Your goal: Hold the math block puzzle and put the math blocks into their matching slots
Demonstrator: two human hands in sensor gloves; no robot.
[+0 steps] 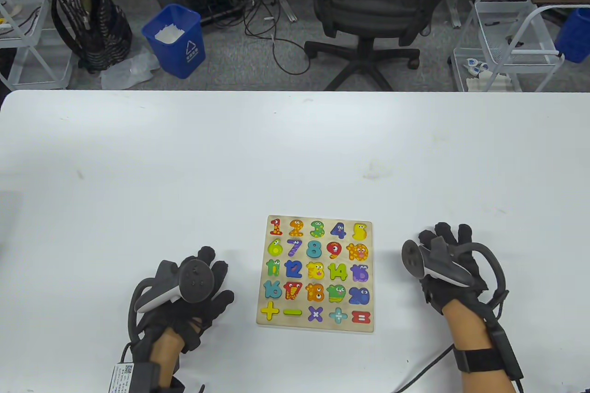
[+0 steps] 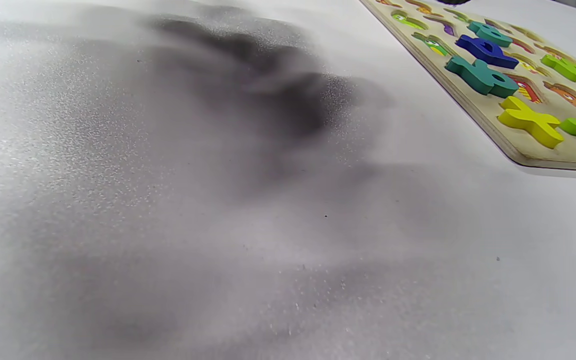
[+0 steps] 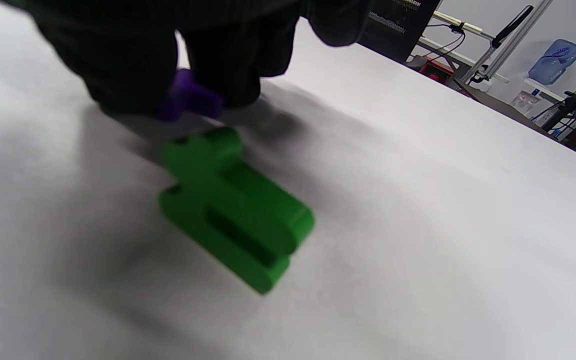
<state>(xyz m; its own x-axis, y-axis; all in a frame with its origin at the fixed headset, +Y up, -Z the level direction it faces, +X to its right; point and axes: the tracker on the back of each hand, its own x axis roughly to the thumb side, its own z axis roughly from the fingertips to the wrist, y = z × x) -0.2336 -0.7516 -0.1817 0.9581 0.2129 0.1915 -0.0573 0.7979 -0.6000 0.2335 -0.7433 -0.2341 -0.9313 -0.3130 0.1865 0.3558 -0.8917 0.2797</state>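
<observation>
The wooden math puzzle board (image 1: pixel 299 322) lies flat near the table's front edge, and its near corner shows in the left wrist view (image 2: pixel 483 107). Raised blocks such as the blue 12 (image 2: pixel 487 51), teal 16 (image 2: pixel 480 77) and yellow plus (image 2: pixel 528 120) sit in slots. My left hand (image 1: pixel 219 275) rests on the table left of the board, fingers spread, holding nothing. My right hand (image 1: pixel 433 241) is right of the board, fingers down on the table. In the right wrist view its fingertips (image 3: pixel 218 50) pinch a purple block (image 3: pixel 190 97). A green block (image 3: pixel 233 210) lies just in front of it.
The white table (image 1: pixel 184 158) stretches wide behind the board. Beyond its far edge stand an office chair (image 1: pixel 368 1), a blue bin (image 1: pixel 177 40), a backpack (image 1: pixel 87 20) and wire racks (image 1: pixel 507 43). The loose blocks are hidden under my right hand in the table view.
</observation>
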